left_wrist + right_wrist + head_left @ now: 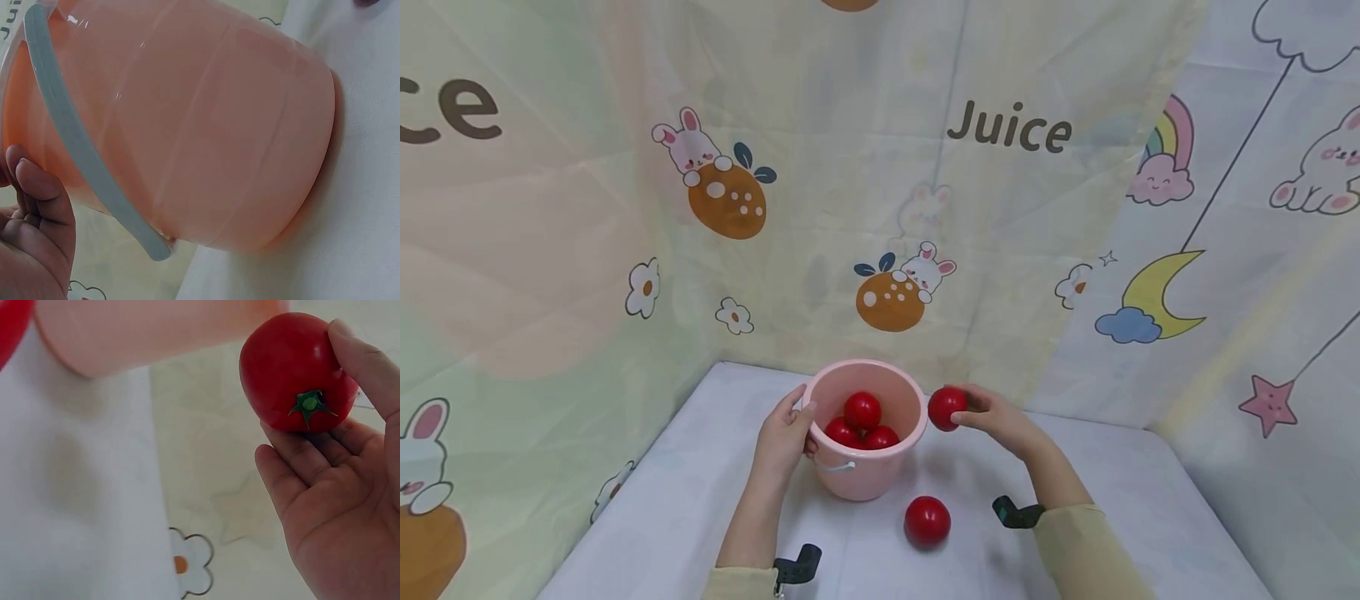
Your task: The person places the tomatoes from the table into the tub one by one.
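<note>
right hand (1000,419) pinches a tomato (947,407) beside the bucket (865,475) gripped by left hand (785,439).

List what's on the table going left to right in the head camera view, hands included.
Left hand → pink bucket with three tomatoes inside → held tomato → right hand. The loose tomato in front overlaps the bucket and held tomato sideways, so it's left out.

You have a glossy pink plastic bucket (867,433), smooth shiny red tomatoes (946,407), and matt printed cloth backdrop (880,208).
</note>
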